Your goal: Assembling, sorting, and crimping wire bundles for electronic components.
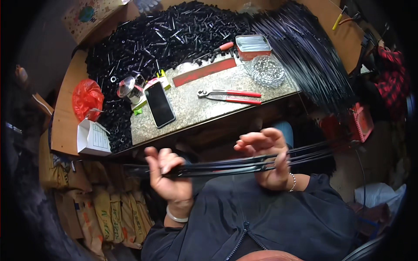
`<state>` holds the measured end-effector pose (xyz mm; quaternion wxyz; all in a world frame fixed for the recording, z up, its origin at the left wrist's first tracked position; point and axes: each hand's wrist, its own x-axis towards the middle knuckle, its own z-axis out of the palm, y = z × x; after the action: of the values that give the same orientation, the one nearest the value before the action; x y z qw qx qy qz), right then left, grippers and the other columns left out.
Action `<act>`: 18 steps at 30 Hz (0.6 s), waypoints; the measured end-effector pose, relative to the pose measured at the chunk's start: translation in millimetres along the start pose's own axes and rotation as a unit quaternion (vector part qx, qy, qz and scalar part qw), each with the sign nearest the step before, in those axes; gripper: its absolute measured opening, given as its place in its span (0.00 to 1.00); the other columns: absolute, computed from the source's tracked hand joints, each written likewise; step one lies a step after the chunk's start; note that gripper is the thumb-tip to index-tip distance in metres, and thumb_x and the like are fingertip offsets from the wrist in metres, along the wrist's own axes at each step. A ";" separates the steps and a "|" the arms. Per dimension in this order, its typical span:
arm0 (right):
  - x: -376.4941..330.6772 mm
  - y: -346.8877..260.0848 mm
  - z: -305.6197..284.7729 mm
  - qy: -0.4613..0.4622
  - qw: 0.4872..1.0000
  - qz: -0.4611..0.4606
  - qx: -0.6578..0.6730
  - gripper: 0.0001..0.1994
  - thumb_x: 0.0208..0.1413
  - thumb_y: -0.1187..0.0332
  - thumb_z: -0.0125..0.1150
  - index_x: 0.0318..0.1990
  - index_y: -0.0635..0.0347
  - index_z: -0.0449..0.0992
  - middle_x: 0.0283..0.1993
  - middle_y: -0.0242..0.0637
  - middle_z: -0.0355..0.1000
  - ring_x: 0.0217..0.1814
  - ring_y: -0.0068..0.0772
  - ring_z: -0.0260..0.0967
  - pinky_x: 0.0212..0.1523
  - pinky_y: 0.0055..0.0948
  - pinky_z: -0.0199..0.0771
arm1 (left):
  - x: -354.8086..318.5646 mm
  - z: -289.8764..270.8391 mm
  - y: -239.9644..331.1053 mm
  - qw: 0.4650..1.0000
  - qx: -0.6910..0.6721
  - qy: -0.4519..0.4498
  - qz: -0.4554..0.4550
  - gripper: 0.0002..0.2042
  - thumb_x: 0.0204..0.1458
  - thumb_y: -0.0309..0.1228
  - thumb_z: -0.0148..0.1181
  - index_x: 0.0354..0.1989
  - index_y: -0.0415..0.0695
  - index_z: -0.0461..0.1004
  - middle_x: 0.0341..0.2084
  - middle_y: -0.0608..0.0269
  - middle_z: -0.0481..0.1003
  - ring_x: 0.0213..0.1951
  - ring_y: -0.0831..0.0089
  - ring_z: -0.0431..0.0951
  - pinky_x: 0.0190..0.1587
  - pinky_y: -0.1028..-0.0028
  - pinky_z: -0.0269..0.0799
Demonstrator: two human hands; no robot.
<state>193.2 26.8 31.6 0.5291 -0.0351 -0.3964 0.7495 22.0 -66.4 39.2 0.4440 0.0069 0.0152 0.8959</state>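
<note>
My left hand [169, 176] is closed around one end of a bundle of long thin black strips [226, 167], held level in front of my dark jacket. The bundle runs right, across my right hand [269, 158], whose fingers are spread and lifted above it. The thumb of that hand stands upright against the strips, not wrapped round them. Beyond my right hand the strips fan slightly apart. On the bench edge ahead, red-handled pincers [230, 95] lie on a grey stone-like board [191, 116], beside a dark-screened phone [160, 104].
Small black parts [143, 43] heap along the back, and long dark strips [311, 56] pile at the right. A glass bowl [267, 71], a red-sided tin [252, 47], a red bag [87, 99] and a white box [93, 137] stand around the board. Someone in checked red [389, 74] is at far right.
</note>
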 end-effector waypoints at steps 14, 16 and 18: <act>0.1 71.0 -62.6 0.014 0.937 0.162 -0.309 0.09 0.60 0.67 0.49 0.30 0.63 0.66 0.20 0.27 0.64 0.22 0.15 0.63 0.26 0.19 0.67 | 43.7 22.6 -64.3 0.657 0.672 -0.341 0.024 0.22 0.48 0.25 0.59 0.53 0.35 0.64 0.45 0.55 0.66 0.44 0.72 0.69 0.45 0.75 0.68; -2.5 79.9 -62.8 0.016 0.932 0.137 -0.336 0.09 0.57 0.67 0.54 0.30 0.63 0.66 0.20 0.27 0.64 0.22 0.14 0.62 0.24 0.18 0.65 | 53.3 27.7 -70.2 0.653 0.665 -0.359 0.033 0.19 0.49 0.23 0.58 0.51 0.35 0.66 0.45 0.56 0.66 0.42 0.73 0.70 0.44 0.77 0.68; 1.5 82.7 -63.1 -0.009 0.921 0.114 -0.372 0.09 0.54 0.67 0.58 0.32 0.63 0.66 0.20 0.27 0.64 0.23 0.14 0.63 0.24 0.18 0.65 | 55.3 29.5 -69.4 0.671 0.658 -0.342 0.013 0.17 0.49 0.21 0.57 0.49 0.34 0.67 0.43 0.57 0.67 0.41 0.74 0.71 0.43 0.78 0.68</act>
<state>159.1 52.7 -63.3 0.3849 -0.2677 -0.6452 0.6033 44.4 20.2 66.3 0.2870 0.6032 0.4476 0.5945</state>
